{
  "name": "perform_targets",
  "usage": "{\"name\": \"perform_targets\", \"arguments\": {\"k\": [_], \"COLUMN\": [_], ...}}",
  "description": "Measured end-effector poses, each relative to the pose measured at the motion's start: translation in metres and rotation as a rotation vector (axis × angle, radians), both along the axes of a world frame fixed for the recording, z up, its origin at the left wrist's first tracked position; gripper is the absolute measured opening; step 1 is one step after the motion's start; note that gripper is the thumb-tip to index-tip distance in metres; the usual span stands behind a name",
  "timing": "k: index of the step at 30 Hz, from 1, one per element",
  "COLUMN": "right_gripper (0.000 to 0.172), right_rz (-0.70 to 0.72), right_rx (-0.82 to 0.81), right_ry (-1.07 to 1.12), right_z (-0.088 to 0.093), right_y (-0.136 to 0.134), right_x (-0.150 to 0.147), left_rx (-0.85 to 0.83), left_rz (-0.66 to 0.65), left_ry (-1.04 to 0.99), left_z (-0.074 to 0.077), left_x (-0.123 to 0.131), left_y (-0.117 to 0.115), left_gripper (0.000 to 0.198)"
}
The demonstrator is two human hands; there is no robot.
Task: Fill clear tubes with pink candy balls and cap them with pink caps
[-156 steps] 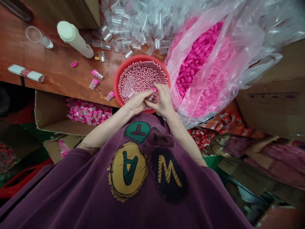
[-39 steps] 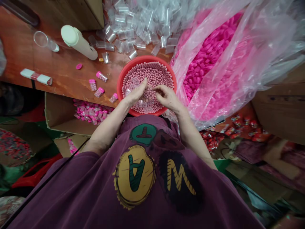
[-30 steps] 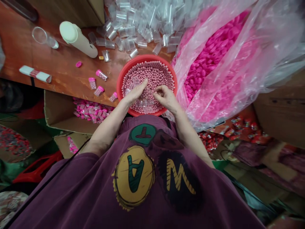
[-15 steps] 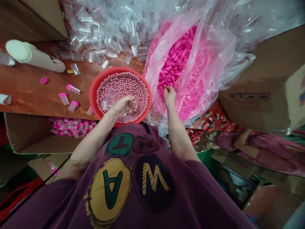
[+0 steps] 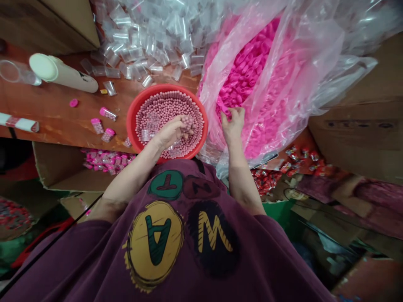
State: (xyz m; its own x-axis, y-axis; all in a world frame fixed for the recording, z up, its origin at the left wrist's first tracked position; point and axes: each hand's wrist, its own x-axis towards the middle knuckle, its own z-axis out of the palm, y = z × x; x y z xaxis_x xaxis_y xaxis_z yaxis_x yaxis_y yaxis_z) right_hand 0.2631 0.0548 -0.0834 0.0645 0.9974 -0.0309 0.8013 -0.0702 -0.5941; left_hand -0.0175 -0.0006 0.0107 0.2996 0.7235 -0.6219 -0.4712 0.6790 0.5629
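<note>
A red basin (image 5: 131, 144) full of small pink beads (image 5: 166, 107) stands before me. Above the beads, my left hand (image 5: 172, 131) has its fingers curled around what looks like a small clear bottle (image 5: 188, 121) with pink beads in it. Other clear bottles (image 5: 145, 135) lie on the beads at the basin's left side. To the right, my right hand (image 5: 233, 122) is at the mouth of a clear plastic bag (image 5: 267, 79) of bright pink caps (image 5: 242, 77). Its thumb and fingertips pinch a pink cap (image 5: 224, 108).
Many empty clear bottles (image 5: 135, 52) are heaped behind the basin. Capped, filled bottles (image 5: 97, 126) lie on the table at left, near a white tumbler (image 5: 72, 77). More fill a cardboard box (image 5: 56, 167) below the edge. Red-wrapped pieces (image 5: 267, 180) lie at right.
The view has shifted, so most things sit farther right. My right hand has come up from among the caps, with a pink cap now showing at its fingertips. My left hand stays over the basin.
</note>
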Motion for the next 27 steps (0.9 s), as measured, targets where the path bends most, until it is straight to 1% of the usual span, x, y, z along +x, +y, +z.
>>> {"name": "perform_targets", "arguments": {"k": [1, 3, 6, 8, 10, 13, 17, 19, 22, 27], "right_gripper": [0.037, 0.047, 0.057, 0.058, 0.055, 0.049, 0.04, 0.035, 0.034, 0.047], "right_rz": [0.009, 0.023, 0.062, 0.135, 0.225, 0.331, 0.455, 0.482, 0.442, 0.338], "right_rx": [0.03, 0.044, 0.056, 0.059, 0.041, 0.028, 0.001, -0.031, -0.042, -0.023], "right_ry": [0.055, 0.178, 0.335, 0.397, 0.42, 0.386, 0.325, 0.297, 0.319, 0.471], "right_z": [0.007, 0.022, 0.045, 0.056, 0.063, 0.066, 0.07, 0.073, 0.078, 0.073], "right_y": [-0.008, -0.023, -0.046, -0.059, -0.069, -0.078, -0.082, -0.085, -0.089, -0.093], "right_x": [-0.002, -0.016, -0.053, -0.078, -0.095, -0.105, -0.102, -0.103, -0.108, -0.108], "left_rx": [0.012, 0.021, 0.016, 0.024, 0.041, 0.076, 0.102, 0.093, 0.084, 0.117], "left_rz": [0.0, -0.001, -0.002, 0.011, 0.037, 0.056, 0.056, 0.076, 0.075, 0.005], "left_ry": [-0.001, -0.003, -0.017, -0.025, -0.02, 0.006, 0.07, 0.118, 0.156, 0.139], "left_z": [0.0, 0.0, 0.001, 0.001, 0.001, 0.0, 0.001, 0.002, 0.005, 0.011], "left_x": [0.0, 0.0, 0.001, 0.001, 0.0, -0.003, -0.006, -0.005, -0.005, -0.01], "left_y": [0.0, -0.002, -0.007, -0.013, -0.019, -0.027, -0.032, -0.033, -0.035, -0.039], "left_gripper": [0.039, 0.045, 0.045, 0.041, 0.039, 0.036, 0.039, 0.037, 0.031, 0.026]}}
